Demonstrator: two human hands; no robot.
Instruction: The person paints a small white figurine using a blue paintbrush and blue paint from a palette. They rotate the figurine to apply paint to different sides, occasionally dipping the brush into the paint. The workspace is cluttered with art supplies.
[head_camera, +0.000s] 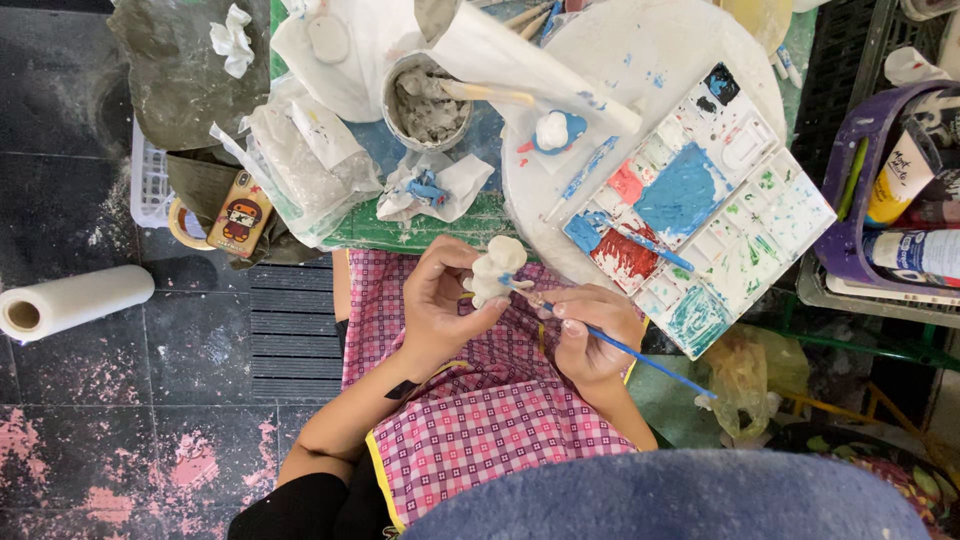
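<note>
Gripping white figurine (496, 268), left hand (437, 300); right hand (590, 335) pinching blue brush (620, 348), just beside palette (700, 200) edge.

head camera, looking straight down

one close view from above the lap, facing the paint palette (700, 200) and dark floor (90, 400).

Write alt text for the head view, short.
Seen from above, a left hand holds a small white clay figurine while the right hand touches a blue paintbrush to it. A paint-smeared palette lies just beyond.
</note>
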